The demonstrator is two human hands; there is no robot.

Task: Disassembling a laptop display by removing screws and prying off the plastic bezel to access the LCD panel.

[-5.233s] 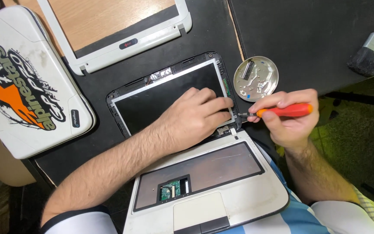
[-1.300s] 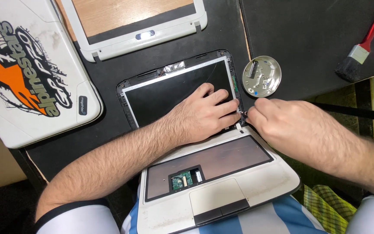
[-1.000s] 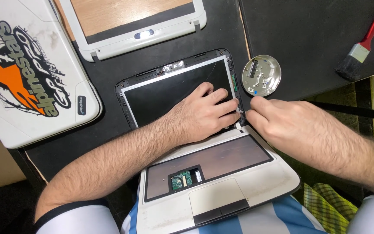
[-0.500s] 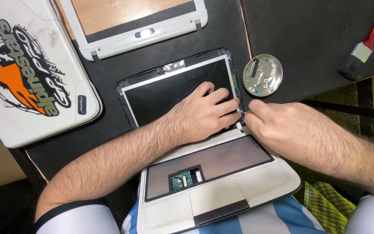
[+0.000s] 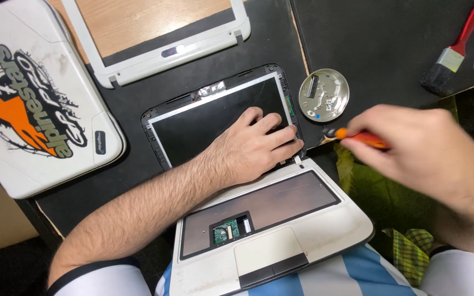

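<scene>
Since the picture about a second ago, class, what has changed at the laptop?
The right hand has lifted away from the hinge to the right, the orange screwdriver now showing in its grip. The left hand stays flat on the screen; the metal dish has not moved.
</scene>
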